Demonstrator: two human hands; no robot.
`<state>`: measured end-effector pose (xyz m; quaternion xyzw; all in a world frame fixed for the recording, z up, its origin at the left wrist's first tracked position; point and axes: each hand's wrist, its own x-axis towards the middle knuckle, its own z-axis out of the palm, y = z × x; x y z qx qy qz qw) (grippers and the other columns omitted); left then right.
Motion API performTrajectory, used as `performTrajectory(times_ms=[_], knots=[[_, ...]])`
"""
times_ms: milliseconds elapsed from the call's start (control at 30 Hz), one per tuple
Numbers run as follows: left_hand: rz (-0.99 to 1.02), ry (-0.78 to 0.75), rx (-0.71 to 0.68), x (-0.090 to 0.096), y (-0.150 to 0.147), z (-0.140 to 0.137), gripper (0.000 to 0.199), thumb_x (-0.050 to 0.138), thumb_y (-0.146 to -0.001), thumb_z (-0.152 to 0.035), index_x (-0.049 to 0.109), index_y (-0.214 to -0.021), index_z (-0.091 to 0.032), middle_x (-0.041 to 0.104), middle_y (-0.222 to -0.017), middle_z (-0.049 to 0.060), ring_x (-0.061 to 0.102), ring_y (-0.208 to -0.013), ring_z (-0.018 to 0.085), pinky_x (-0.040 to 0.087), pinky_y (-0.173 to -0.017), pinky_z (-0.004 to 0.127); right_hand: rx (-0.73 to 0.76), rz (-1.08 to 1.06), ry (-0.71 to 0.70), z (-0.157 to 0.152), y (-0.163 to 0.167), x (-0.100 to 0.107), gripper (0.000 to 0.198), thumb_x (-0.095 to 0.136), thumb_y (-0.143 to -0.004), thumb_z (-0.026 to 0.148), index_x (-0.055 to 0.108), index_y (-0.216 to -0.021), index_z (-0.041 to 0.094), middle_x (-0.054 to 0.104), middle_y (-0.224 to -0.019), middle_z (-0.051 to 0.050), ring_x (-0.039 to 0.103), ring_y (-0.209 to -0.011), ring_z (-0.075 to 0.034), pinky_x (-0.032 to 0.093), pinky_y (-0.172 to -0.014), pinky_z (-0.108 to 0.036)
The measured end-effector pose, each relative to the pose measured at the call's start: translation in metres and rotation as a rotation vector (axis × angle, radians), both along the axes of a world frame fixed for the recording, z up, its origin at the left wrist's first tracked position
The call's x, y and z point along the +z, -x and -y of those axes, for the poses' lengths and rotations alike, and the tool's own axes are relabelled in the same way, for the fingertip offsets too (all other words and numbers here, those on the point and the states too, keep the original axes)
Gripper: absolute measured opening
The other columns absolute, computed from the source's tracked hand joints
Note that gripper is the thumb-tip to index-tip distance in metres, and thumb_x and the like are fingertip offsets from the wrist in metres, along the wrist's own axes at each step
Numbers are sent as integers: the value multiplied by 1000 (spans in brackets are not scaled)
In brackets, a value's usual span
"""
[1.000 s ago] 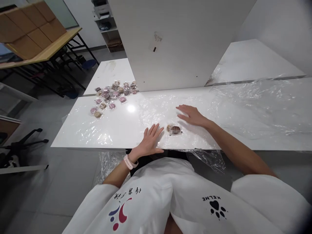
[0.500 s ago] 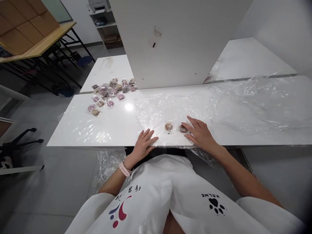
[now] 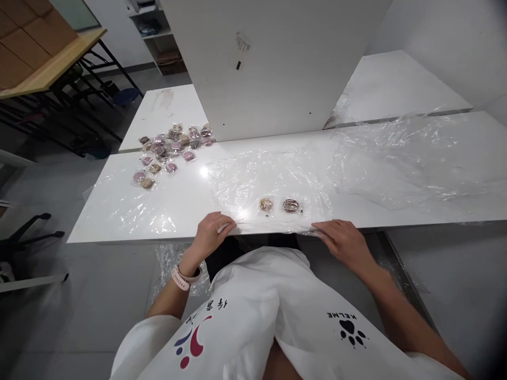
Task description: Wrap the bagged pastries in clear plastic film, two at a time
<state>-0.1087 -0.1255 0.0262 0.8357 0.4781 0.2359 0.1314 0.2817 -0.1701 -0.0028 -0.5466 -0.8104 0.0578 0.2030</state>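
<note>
A sheet of clear plastic film [image 3: 269, 171] lies spread on the white table in front of me. Two small wrapped pastries rest on it near the front edge: a tan one [image 3: 265, 205] and a dark brown one [image 3: 291, 206]. My left hand [image 3: 214, 231] pinches the film's near edge to the left of them. On the other side, my right hand [image 3: 341, 237] has its fingers closed on the same edge, right of the brown pastry. Both hands are at the table's front edge, apart from the pastries.
Several wrapped pastries in pink, tan and brown [image 3: 170, 145] are piled at the table's left. More crumpled film [image 3: 420, 158] covers the right side. A white upright panel [image 3: 269, 68] stands behind. Film also hangs below the table's front edge [image 3: 130, 240].
My right hand has left the brown pastry and come down to the film's near edge. My left hand has gone from lying flat to pinching the film.
</note>
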Motion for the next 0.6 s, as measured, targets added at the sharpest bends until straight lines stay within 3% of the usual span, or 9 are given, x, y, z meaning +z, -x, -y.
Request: performTrajectory(times_ms=[67, 167, 233, 300, 367, 433, 500, 533, 600], knots=[[-115, 57, -21, 17, 0, -20, 24, 56, -97, -36, 68, -86, -20, 72, -79, 4, 65, -75, 20, 54, -78, 39, 55, -44, 182, -22, -13, 22, 32, 46, -99, 39, 74, -101, 24, 76, -98, -5, 68, -92, -23, 47, -82, -36], [-282, 71, -31, 29, -9, -54, 24, 55, -96, -33, 68, -81, -19, 71, -79, 4, 64, -76, 21, 48, -96, 49, 38, -49, 456, -66, -24, 46, 38, 47, -96, 51, 74, -90, 24, 76, -94, -4, 67, -84, -23, 45, -72, -32], [-382, 61, 5, 25, -19, -74, 22, 56, -94, -29, 68, -78, -19, 72, -81, 6, 66, -85, 25, 37, -109, 58, 9, -4, 580, -94, -25, 50, 41, 46, -95, 53, 72, -82, 23, 73, -83, -4, 64, -74, -21, 41, -66, -31], [-444, 27, 60, 14, -29, -88, 17, 58, -91, -23, 68, -78, -19, 72, -86, 8, 66, -98, 29, 26, -117, 62, -47, 97, 595, -115, -22, 44, 40, 47, -94, 49, 68, -76, 22, 70, -76, -4, 60, -69, -20, 38, -65, -32], [-434, -58, 131, 1, -37, -91, 11, 58, -88, -16, 68, -87, -19, 72, -104, 12, 59, -118, 33, 17, -120, 66, -144, 222, 421, -122, -16, 34, 31, 50, -92, 41, 68, -78, 20, 70, -80, -7, 59, -76, -23, 38, -72, -35], [-350, -167, 217, -12, -45, -85, 21, 56, -87, -10, 66, -102, -19, 62, -133, 13, 44, -138, 36, 12, -119, 69, -247, 275, 100, -116, -7, 24, 24, 53, -90, 33, 71, -94, 17, 70, -99, -13, 58, -93, -29, 38, -84, -41], [-226, -229, 246, -21, -52, -71, 28, 53, -89, -7, 62, -112, -21, 52, -146, 13, 37, -144, 35, 18, -118, 69, -291, 209, -197, -99, 3, 16, 30, 52, -92, 30, 68, -113, 16, 66, -114, -17, 55, -105, -32, 36, -90, -46], [-165, -225, 193, -25, -56, -62, 28, 51, -91, -7, 61, -113, -22, 54, -144, 12, 42, -141, 32, 26, -116, 66, -264, 145, -280, -89, 9, 14, 32, 51, -94, 29, 67, -119, 17, 66, -116, -17, 54, -106, -32, 36, -91, -46], [-82, -161, -43, -32, -65, -47, 27, 47, -95, -10, 60, -115, -23, 61, -136, 10, 52, -133, 26, 41, -111, 55, -99, 24, -292, -72, 20, 8, 31, 49, -96, 28, 66, -121, 21, 68, -112, -13, 57, -104, -28, 39, -92, -43]])
